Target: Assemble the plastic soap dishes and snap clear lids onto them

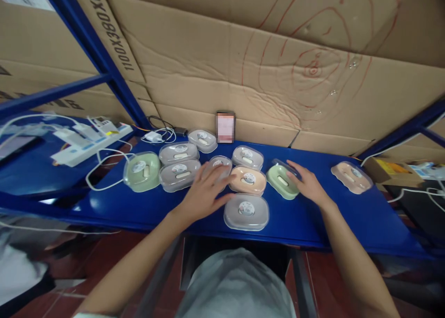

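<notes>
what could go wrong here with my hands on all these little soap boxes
1. The grey box sits close to the front edge of the blue shelf; a sweep of the left hand might knock it off.
2. The right hand rests against the green box, which lies tilted with its clear lid askew; a nudge could separate them.
3. The boxes are packed tightly, so moving one may shove the peach box or others.

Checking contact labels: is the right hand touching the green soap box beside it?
Touching. The head view shows the right hand with its fingers laid against the right edge of the green soap box on the blue shelf, no gap visible.
</notes>
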`<state>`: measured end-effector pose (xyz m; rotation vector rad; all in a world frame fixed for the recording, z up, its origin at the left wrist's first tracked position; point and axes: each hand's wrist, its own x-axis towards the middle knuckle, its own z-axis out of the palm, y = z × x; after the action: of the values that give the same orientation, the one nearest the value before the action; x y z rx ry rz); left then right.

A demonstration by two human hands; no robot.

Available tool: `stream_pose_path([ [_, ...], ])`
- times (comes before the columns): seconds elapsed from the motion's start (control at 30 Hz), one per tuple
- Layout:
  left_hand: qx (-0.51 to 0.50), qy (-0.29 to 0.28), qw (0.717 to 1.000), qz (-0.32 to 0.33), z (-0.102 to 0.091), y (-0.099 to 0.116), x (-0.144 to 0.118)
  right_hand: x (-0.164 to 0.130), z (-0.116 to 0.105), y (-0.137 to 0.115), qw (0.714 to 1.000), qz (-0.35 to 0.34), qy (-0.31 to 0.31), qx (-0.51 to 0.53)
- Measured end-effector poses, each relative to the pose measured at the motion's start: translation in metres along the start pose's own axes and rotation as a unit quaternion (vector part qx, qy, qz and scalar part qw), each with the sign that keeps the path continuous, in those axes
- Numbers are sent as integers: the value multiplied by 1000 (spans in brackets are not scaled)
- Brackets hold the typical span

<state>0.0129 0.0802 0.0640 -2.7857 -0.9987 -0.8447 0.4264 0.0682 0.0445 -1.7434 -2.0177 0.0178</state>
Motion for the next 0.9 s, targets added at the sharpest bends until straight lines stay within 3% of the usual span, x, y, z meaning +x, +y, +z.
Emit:
stream_pose_path([
  [0.1,-34,-46,996,65,13,9,44,35,-3,-3,1000,-5,14,-19],
  [0.23,-61,-99,990,77,27,8,77,32,-7,-15,996,-73,-47,-7],
  [0.37,-103,-101,986,83,35,3,74,9,-3,-29,983,-131,-130,-12],
  [0.5,-117,-99,985,82,38,-1,65,4,-2,-31,982,-127,-138,-11],
  [0.63,-111,-97,985,84,41,-4,64,9,-12,-24,989,-116,-51,-77],
  [0.7,-100,-89,986,103,44,-5,64,10,-17,-23,984,-104,21,-146],
  [0.77,-86,-73,986,122,47,-6,64,9,-19,-26,977,-105,53,-176],
  [0.9,-49,-25,993,107,54,-6,65,6,-6,-34,980,-142,-52,-129],
])
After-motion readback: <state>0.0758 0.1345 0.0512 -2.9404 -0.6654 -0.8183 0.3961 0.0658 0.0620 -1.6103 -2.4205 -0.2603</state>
